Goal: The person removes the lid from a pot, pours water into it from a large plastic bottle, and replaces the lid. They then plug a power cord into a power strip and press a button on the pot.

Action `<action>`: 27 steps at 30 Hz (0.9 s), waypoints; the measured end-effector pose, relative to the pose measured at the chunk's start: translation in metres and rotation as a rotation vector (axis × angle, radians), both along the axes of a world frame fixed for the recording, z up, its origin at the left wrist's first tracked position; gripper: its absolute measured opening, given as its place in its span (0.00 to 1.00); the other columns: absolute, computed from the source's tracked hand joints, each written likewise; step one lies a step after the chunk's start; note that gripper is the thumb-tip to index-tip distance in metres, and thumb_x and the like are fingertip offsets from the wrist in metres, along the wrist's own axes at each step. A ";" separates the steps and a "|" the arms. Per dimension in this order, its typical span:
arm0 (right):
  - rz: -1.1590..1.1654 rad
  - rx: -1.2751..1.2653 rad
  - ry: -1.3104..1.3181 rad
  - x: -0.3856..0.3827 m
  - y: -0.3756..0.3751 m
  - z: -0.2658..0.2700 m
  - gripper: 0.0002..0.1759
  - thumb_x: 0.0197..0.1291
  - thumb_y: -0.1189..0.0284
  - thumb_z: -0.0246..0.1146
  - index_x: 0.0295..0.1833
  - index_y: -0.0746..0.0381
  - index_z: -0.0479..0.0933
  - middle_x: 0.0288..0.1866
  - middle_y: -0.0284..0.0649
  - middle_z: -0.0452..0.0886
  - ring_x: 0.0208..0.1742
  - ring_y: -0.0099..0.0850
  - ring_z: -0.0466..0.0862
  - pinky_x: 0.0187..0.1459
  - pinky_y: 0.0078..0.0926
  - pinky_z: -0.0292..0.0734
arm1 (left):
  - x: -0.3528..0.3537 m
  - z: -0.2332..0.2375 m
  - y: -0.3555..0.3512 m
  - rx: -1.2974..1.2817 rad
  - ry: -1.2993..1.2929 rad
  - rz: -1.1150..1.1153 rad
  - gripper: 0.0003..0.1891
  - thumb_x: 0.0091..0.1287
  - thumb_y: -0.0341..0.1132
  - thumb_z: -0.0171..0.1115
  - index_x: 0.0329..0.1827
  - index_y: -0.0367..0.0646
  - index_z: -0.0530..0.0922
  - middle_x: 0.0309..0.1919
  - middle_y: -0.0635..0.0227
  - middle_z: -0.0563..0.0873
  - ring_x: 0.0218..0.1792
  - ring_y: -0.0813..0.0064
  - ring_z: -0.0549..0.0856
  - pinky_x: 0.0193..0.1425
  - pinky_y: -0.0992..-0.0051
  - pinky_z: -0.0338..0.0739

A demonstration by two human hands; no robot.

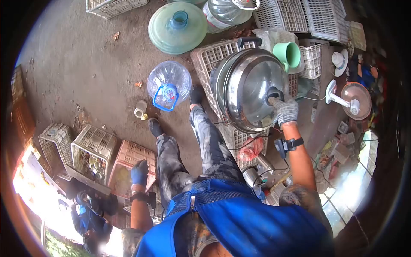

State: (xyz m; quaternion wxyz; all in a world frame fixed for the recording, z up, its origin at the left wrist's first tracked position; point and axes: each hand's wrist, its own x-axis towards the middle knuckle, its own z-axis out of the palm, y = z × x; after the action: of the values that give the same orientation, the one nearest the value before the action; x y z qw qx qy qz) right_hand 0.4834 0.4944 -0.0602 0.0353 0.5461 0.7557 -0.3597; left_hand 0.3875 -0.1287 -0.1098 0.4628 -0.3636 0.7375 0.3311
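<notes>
My right hand (pixel 286 112), in a grey knit glove, is closed around the knob of a round glass lid (pixel 252 92) with a steel rim. The lid covers a wide electric pan, whose black side handle (pixel 249 41) sticks out at the far side. Under the pan are upturned white plastic crates (pixel 216 53). A green plastic mug (pixel 287 55) stands close behind the lid. Off to the left, my left hand (pixel 139 173), in a blue glove, hangs with curled fingers near a pinkish crate (pixel 136 150); nothing shows in it.
A clear water jug with a blue handle (pixel 169 96) stands by my feet, near a small jar (pixel 140 109). Large bottles (pixel 177 32) stand farther off. A fan (pixel 355 100) is at right, beside a person (pixel 367 76). Another person (pixel 90 218) is at lower left, near crates of jars (pixel 94 143).
</notes>
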 end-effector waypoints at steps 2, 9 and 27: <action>-0.033 -0.020 -0.067 0.006 -0.010 -0.017 0.17 0.49 0.74 0.77 0.45 0.64 0.82 0.32 0.34 0.83 0.26 0.23 0.77 0.27 0.22 0.72 | 0.003 0.006 -0.006 0.002 -0.023 0.038 0.15 0.66 0.43 0.62 0.45 0.41 0.85 0.26 0.73 0.82 0.22 0.82 0.77 0.23 0.78 0.71; -0.016 0.119 -0.160 -0.004 -0.030 -0.038 0.17 0.50 0.69 0.77 0.43 0.63 0.81 0.26 0.32 0.80 0.21 0.21 0.73 0.24 0.23 0.68 | 0.016 0.010 -0.010 -0.014 -0.028 0.119 0.15 0.65 0.42 0.62 0.47 0.40 0.85 0.27 0.73 0.81 0.21 0.82 0.75 0.22 0.78 0.69; -0.024 0.105 -0.049 -0.015 -0.038 -0.027 0.26 0.51 0.64 0.77 0.51 0.67 0.79 0.38 0.42 0.83 0.34 0.32 0.80 0.38 0.29 0.76 | 0.056 -0.065 -0.020 0.311 0.349 -0.283 0.18 0.69 0.42 0.62 0.56 0.42 0.82 0.34 0.74 0.85 0.29 0.82 0.80 0.31 0.81 0.73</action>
State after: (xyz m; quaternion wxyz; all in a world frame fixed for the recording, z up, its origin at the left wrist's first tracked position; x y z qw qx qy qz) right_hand 0.4687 0.4567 -0.0877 0.0207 0.5647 0.7661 -0.3064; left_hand 0.4432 -0.1487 -0.1752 0.4206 -0.1189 0.7900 0.4300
